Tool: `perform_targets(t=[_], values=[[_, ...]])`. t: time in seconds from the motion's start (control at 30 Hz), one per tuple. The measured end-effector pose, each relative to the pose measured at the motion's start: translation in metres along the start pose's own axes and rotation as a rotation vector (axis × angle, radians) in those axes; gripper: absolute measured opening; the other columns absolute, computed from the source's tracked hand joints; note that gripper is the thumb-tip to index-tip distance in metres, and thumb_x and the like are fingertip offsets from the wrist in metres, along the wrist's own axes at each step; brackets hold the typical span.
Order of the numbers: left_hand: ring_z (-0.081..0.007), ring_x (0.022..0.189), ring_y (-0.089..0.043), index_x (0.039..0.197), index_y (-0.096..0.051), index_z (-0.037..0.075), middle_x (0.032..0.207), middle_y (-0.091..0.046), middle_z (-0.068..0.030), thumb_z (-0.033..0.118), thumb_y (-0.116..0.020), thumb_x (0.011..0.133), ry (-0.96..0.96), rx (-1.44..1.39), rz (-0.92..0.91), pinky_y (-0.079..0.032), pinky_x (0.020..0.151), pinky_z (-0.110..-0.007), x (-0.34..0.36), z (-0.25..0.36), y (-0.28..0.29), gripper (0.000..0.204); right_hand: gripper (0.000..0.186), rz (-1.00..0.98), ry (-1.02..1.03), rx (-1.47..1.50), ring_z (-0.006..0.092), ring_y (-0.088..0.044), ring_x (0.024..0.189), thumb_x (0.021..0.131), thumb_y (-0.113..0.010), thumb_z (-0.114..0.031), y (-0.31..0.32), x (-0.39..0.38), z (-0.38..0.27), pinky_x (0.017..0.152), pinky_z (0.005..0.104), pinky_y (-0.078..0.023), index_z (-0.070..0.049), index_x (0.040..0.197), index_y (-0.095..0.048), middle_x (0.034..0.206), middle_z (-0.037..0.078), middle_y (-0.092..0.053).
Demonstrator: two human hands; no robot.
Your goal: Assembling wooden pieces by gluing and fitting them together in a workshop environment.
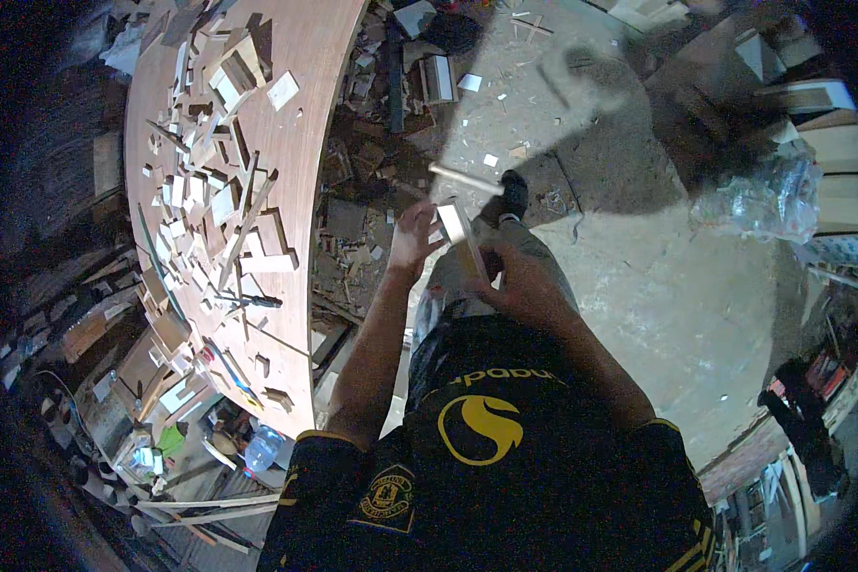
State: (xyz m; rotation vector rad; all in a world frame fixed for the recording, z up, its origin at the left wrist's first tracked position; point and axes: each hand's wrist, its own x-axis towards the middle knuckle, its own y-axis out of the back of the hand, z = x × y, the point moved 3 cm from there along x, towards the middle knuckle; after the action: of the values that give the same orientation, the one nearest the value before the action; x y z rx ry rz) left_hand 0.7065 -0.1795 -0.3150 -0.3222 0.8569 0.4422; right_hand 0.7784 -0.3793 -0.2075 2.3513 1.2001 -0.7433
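Head view: where is the pale, flat-sided rectangular wooden piece [454,225]?

Out in front of the body, between the left hand [415,236] and the right hand [517,278], held above the grey, dusty floor [639,296].

Which way does it point?

Its long axis runs aslant, from upper left down to lower right. The upper end, with its brightly lit face, points away from the body and a little left; the lower end points back toward the right hand.

And the fingers?

Those of the right hand are closed around the lower part, thumb along the side. Those of the left hand are partly spread just beside the upper part; I cannot tell whether they touch it.

What is beyond it?

A slim, pale wooden stick [465,179], nearly crosswise, its right end dipping near the dark shoe [513,195]. It is blurred, so I cannot tell whether it rests on anything.

What about the sides?

On the left, a light brown wooden surface [305,57] carries small pale wood offcuts [224,205], turned every which way. On the right sits a crumpled bundle of clear plastic [772,198].
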Motion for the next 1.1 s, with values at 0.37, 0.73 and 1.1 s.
perform_targets(t=[0.37,0.73,1.1], values=[[-0.0268,0.106,-0.060,0.126,-0.047,-0.003,0.117,-0.059,-0.0170,0.037,-0.043,0.100,-0.094,-0.054,-0.089,-0.050,0.086,-0.038,-0.090,0.007,-0.004,0.047,0.043,-0.090,0.098,0.030,0.0272,-0.066,0.083,0.086,-0.067,-0.033,-0.028,-0.003,0.002,0.075,0.0376,-0.051,-0.001,0.111,-0.054,0.090,0.016,-0.066],[-0.0216,0.104,-0.060,0.122,-0.048,-0.003,0.117,-0.060,-0.0142,0.025,-0.050,0.099,-0.294,-0.071,-0.093,-0.048,0.092,-0.037,-0.177,-0.020,0.011,0.037,0.044,-0.079,0.345,-0.034,0.0198,-0.066,0.076,0.079,-0.075,-0.021,-0.104,-0.042,0.024,0.068,0.0327,-0.050,-0.001,0.109,-0.051,0.081,0.012,-0.065],[-0.0196,0.081,-0.060,0.118,-0.046,0.006,0.090,-0.056,-0.0070,0.018,-0.046,0.099,-0.337,-0.281,0.226,-0.053,0.076,-0.037,-0.285,-0.121,0.098,0.023,0.044,-0.168,0.630,-0.278,0.0290,-0.064,0.082,0.078,-0.073,-0.021,-0.197,-0.130,0.034,0.072,0.0387,-0.050,-0.004,0.113,-0.052,0.089,0.014,-0.062]])
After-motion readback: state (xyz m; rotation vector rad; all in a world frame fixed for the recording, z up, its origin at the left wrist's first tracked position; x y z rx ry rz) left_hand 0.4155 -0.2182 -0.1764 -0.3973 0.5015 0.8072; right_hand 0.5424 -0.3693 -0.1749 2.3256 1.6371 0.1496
